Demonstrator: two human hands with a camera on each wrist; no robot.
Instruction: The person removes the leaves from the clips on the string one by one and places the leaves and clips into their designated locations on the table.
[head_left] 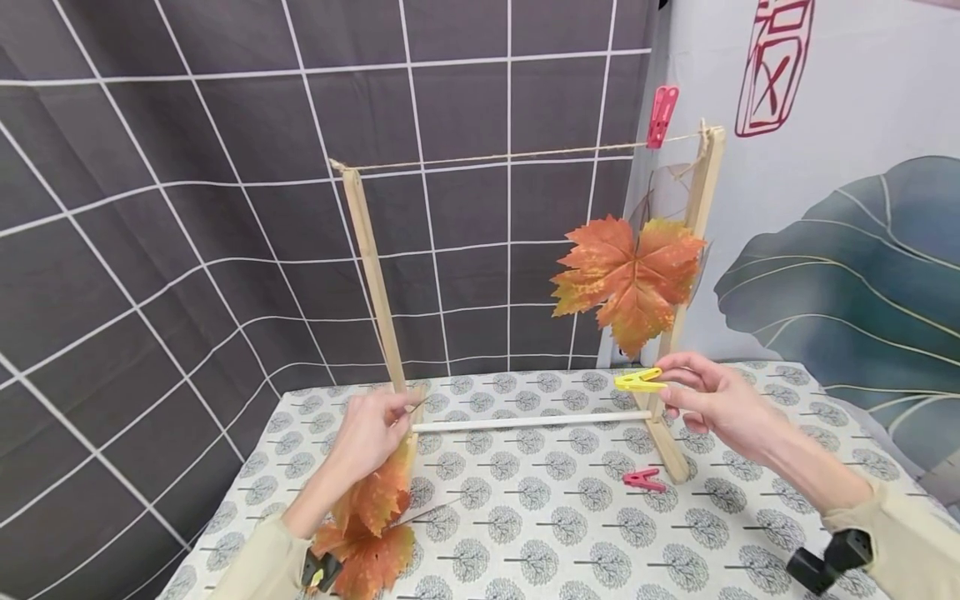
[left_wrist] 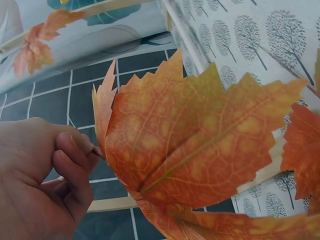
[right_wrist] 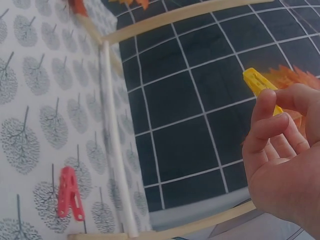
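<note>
My left hand (head_left: pixel 371 429) pinches the thin stem of an orange maple leaf (left_wrist: pixel 200 140), which hangs below the fingers beside the left wooden post (head_left: pixel 375 275). Between thumb and fingertips my right hand (head_left: pixel 708 400) holds a yellow clothespin (head_left: pixel 637 381) in front of the right post (head_left: pixel 701 183). A second orange maple leaf (head_left: pixel 633 275) hangs above that hand, below a pink clothespin (head_left: pixel 662 117) on the twine (head_left: pixel 510 156). Another maple leaf (head_left: pixel 371 562) lies near the left forearm, partly covered by the held leaf.
A second pink clothespin (right_wrist: pixel 70 195) lies on the tree-patterned tablecloth (head_left: pixel 536 542) near the right post's foot (head_left: pixel 667 450). Low down, a white rod (head_left: pixel 525 422) joins the two posts. Behind the frame hangs a dark grid curtain (head_left: pixel 480 325), with a pale printed cloth (head_left: pixel 832 325) at right.
</note>
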